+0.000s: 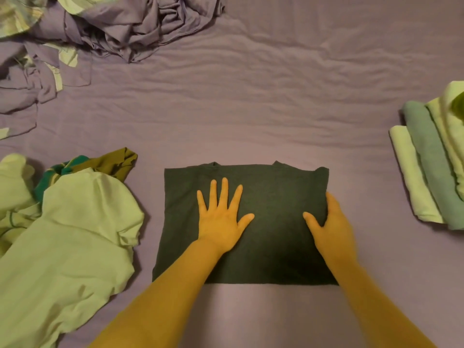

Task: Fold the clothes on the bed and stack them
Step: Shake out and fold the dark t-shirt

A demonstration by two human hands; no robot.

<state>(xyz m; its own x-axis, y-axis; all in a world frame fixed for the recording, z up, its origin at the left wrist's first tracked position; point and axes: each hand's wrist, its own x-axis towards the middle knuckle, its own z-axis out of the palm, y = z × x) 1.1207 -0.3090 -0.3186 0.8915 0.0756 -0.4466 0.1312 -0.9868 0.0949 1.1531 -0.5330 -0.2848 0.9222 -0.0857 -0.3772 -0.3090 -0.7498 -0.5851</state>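
A dark shirt [271,247] lies folded into a rectangle on the purple bed sheet [251,109], collar side away from me. My left hand [221,217] rests flat on its left half, fingers spread. My right hand [329,222] sits at the shirt's right edge, thumb on top and fingers curled around the edge. A stack of folded clothes [431,167] in pale green and grey-green lies at the right edge of the bed.
Unfolded pale green garments [67,234] lie in a heap at the left, with a green and brown patterned piece [105,162] behind them. A crumpled pile of purple and light cloth [100,28] fills the far left corner.
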